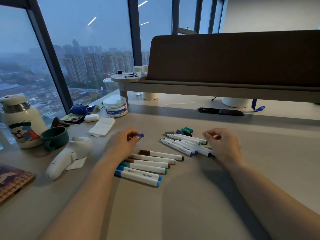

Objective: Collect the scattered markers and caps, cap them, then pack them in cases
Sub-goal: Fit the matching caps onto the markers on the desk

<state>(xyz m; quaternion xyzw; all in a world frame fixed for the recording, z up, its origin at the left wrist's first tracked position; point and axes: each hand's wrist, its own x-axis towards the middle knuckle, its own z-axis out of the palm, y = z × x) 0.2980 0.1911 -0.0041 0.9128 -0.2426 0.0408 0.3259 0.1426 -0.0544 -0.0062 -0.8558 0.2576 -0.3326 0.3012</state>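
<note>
Smooth plastic markers (156, 161) lie on a matt desk (190, 196).

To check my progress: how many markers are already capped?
6 capped markers beside the left hand: brown farthest, then white, brown, teal, blue, light blue nearest. The hand may hide more.

Both forearms reach forward, hands palm-down. Left hand (121, 143) pinches a blue cap (139, 135) at thumb and fingertips. Right hand (224, 144): fingers curled, thumb near index, contents unclear.
</note>
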